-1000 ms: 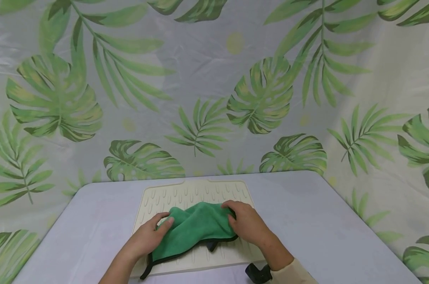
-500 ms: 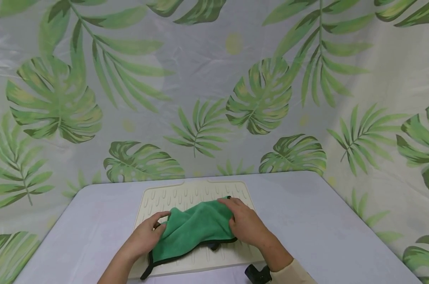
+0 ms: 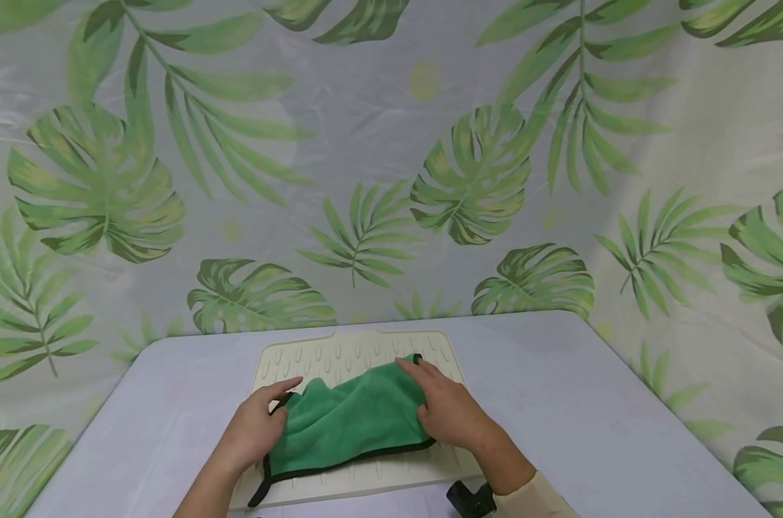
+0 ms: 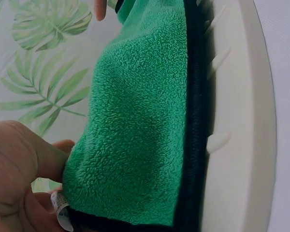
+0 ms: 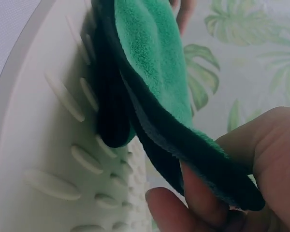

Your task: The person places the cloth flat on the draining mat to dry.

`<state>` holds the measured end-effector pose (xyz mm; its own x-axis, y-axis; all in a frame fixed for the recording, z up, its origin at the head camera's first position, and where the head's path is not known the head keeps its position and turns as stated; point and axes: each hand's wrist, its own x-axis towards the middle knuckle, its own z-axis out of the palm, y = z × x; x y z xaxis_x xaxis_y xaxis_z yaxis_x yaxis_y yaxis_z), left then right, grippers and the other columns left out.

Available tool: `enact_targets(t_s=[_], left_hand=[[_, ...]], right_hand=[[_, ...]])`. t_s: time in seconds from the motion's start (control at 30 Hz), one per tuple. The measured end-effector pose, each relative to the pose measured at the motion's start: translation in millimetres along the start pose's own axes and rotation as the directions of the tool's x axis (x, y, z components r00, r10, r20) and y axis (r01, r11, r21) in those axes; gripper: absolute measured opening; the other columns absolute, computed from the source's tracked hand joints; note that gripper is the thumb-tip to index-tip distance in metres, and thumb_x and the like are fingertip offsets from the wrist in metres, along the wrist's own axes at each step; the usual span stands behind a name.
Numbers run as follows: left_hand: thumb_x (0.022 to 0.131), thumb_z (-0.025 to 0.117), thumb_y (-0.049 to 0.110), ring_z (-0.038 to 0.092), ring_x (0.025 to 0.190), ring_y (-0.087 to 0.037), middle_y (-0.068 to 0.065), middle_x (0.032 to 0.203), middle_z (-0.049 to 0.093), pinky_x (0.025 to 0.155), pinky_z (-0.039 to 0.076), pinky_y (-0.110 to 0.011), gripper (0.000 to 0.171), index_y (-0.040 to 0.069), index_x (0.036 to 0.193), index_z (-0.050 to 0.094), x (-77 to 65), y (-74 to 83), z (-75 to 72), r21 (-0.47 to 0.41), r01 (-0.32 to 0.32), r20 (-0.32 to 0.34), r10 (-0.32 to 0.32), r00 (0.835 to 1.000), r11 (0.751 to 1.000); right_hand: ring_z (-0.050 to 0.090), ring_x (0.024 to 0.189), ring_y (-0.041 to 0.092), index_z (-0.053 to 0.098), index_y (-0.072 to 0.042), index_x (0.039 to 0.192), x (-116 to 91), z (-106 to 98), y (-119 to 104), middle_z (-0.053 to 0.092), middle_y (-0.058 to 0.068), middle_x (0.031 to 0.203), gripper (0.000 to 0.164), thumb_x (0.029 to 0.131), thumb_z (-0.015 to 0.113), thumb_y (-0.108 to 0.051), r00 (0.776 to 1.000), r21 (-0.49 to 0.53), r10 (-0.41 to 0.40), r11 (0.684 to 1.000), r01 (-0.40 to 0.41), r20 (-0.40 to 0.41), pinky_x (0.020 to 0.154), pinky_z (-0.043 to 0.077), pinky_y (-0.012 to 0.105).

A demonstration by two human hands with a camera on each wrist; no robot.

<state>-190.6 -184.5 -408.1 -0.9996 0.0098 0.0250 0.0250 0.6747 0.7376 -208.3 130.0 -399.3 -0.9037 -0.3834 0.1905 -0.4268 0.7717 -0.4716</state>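
Observation:
A plush green cloth (image 3: pixel 359 417) with black edging lies across a cream ribbed mat (image 3: pixel 301 354), part of it raised off the mat. My left hand (image 3: pixel 255 426) pinches its left end; the left wrist view shows the thumb over the green pile, fingers behind the edge, and a small white label (image 4: pixel 63 212) there. At the opposite end my right hand (image 3: pixel 453 411) grips the cloth between thumb and fingers. In the right wrist view a grey underside (image 5: pixel 154 130) shows, with a dark fold or strip (image 5: pixel 115 121) beneath it.
The mat lies on a table with a white cover (image 3: pixel 540 388). A black object (image 3: pixel 471 498) is beside the right sleeve (image 3: pixel 537 498), at the near edge of the view. Behind the table hangs a leaf-print curtain (image 3: pixel 378 144).
My left hand has moved left and the cloth is spread wider. My right hand has shifted slightly upward. The dark piece that showed below the cloth's near edge is now hidden.

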Motion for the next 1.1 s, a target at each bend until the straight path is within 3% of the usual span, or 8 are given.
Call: enact_targets(t_s=[0.13, 0.23, 0.33, 0.47, 0.67, 0.83, 0.97, 1.1], left_hand=[[0.098, 0.051, -0.002, 0.059, 0.105, -0.030, -0.023, 0.135, 0.061, 0.070, 0.047, -0.036, 0.050, 0.011, 0.146, 0.057, 0.5, 0.5, -3.3, 0.039, -0.013, -0.047, 0.015, 0.999, 0.999], [0.096, 0.051, -0.003, 0.060, 0.112, -0.032, -0.025, 0.134, 0.060, 0.078, 0.050, -0.039, 0.049, 0.008, 0.144, 0.058, -0.1, 0.6, -5.2, 0.077, -0.024, -0.083, 0.030, 0.996, 0.997], [0.096, 0.051, 0.000, 0.061, 0.109, -0.032, -0.024, 0.132, 0.062, 0.078, 0.050, -0.039, 0.048, 0.007, 0.143, 0.059, -0.2, -0.6, -5.5, 0.075, -0.013, -0.085, 0.019, 0.996, 0.997], [0.101, 0.055, 0.015, 0.064, 0.108, -0.038, -0.024, 0.134, 0.063, 0.080, 0.054, -0.046, 0.043, 0.009, 0.144, 0.058, 0.2, -3.5, -3.1, 0.065, 0.025, -0.049, -0.022, 0.999, 0.998], [0.105, 0.055, 0.038, 0.045, 0.140, -0.051, -0.025, 0.150, 0.053, 0.105, 0.044, -0.067, 0.049, 0.012, 0.146, 0.057, 1.7, -8.9, 2.6, 0.086, 0.071, 0.007, -0.071, 0.997, 0.994], [0.104, 0.055, 0.042, 0.045, 0.140, -0.051, -0.023, 0.149, 0.055, 0.106, 0.043, -0.067, 0.047, 0.015, 0.142, 0.061, 3.4, -11.7, 4.5, 0.070, 0.056, 0.012, -0.057, 0.998, 0.996], [0.104, 0.057, 0.038, 0.052, 0.136, -0.048, -0.019, 0.140, 0.064, 0.105, 0.045, -0.065, 0.037, 0.016, 0.131, 0.069, 3.9, -11.2, 5.1, 0.067, 0.026, -0.002, -0.026, 1.000, 0.997], [0.103, 0.060, 0.028, 0.054, 0.135, -0.045, -0.016, 0.136, 0.067, 0.105, 0.045, -0.064, 0.028, 0.017, 0.125, 0.073, 3.1, -9.0, 5.5, 0.062, 0.012, -0.017, -0.011, 1.000, 0.998]], right_hand=[[0.038, 0.045, 0.011, 0.035, -0.023, 0.160, -2, -2, -1, 0.036, 0.028, 0.160, 0.080, 0.089, 0.054, 0.008, 0.999, 0.012, 0.019, 1.000, -0.020, 0.051, 0.049, 0.037, 0.027], [0.046, 0.051, 0.015, 0.035, -0.024, 0.160, -3, -2, -2, 0.036, 0.028, 0.160, 0.080, 0.089, 0.054, 0.008, 0.995, 0.007, 0.040, 0.999, -0.041, 0.094, 0.053, 0.044, 0.031], [0.070, 0.086, 0.032, 0.040, -0.021, 0.157, -4, -3, -2, 0.045, 0.025, 0.156, 0.075, 0.089, 0.056, 0.007, 0.991, -0.008, 0.041, 0.999, -0.040, 0.126, 0.076, 0.057, 0.046], [0.060, 0.129, 0.040, 0.052, -0.011, 0.149, -4, -2, 0, 0.060, 0.020, 0.143, 0.060, 0.091, 0.061, 0.002, 0.989, -0.022, 0.030, 0.999, -0.027, 0.143, 0.100, 0.052, 0.058], [0.072, 0.092, 0.024, 0.073, -0.010, 0.114, -2, 0, 4, 0.076, 0.007, 0.103, 0.019, 0.097, 0.069, -0.017, 0.997, -0.061, 0.015, 0.998, -0.010, 0.074, 0.078, 0.058, 0.042], [0.053, 0.064, 0.007, 0.068, -0.020, 0.089, 1, 2, 5, 0.062, -0.009, 0.072, 0.009, 0.095, 0.073, -0.021, 1.000, -0.044, 0.006, 0.999, -0.005, 0.008, 0.064, 0.047, 0.029], [0.069, 0.095, 0.020, 0.070, -0.014, 0.102, 2, 3, 5, 0.074, 0.002, 0.101, 0.010, 0.094, 0.071, -0.008, 1.000, 0.004, -0.020, 1.000, 0.020, 0.014, 0.084, 0.057, 0.041], [0.060, 0.129, 0.035, 0.065, -0.008, 0.130, 1, 2, 3, 0.065, 0.014, 0.134, 0.040, 0.093, 0.060, 0.006, 0.996, 0.076, -0.046, 0.996, 0.041, 0.071, 0.100, 0.053, 0.052]])
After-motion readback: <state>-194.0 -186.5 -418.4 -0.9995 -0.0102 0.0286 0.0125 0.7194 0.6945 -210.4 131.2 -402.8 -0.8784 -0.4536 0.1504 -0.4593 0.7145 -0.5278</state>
